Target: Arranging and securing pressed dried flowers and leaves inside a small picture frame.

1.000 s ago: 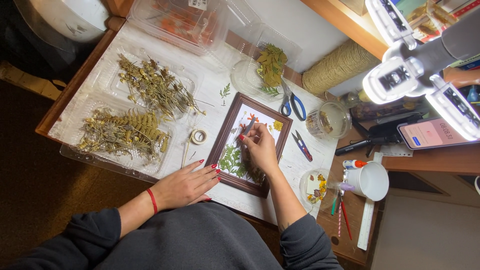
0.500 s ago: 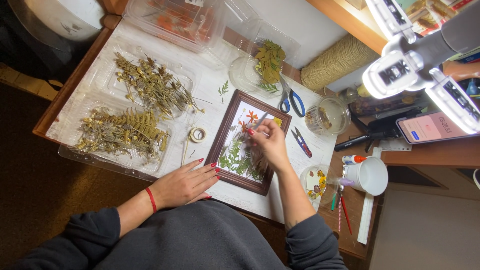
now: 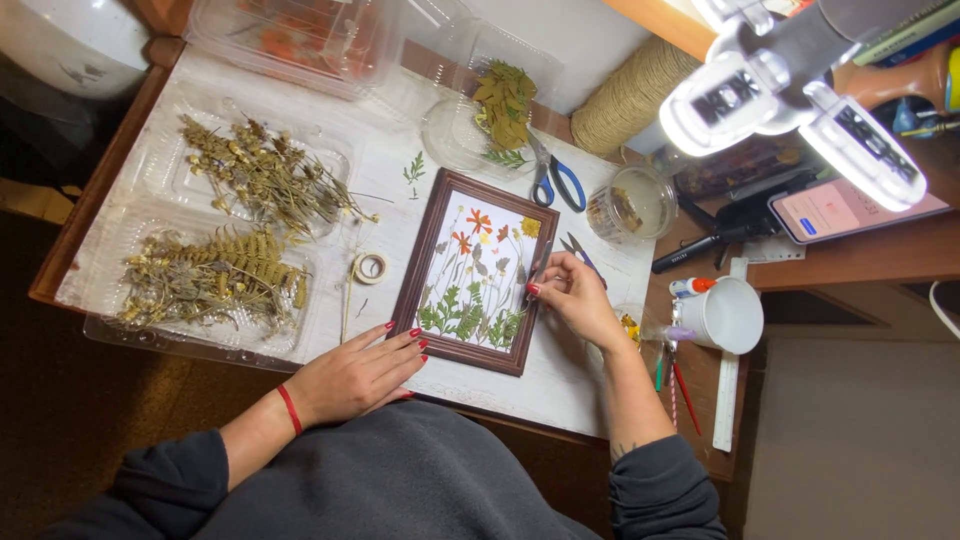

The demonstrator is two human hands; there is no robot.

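Fingers of the left hand lie flat and spread at the picture frame's lower left corner on the bench, while the right hand pinches tweezers at its right edge, beside scissors.

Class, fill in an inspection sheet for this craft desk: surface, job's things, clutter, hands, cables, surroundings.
Surface: white cloth over a wooden desk.
Job's things: brown picture frame with pressed flowers.
Clutter: trays of dried plants, tape roll, scissors, white cup.
Hands: left hand flat beside the frame; right hand at the frame's right edge.
Cables: white cable at the far right.
Surroundings: lamp, phone.
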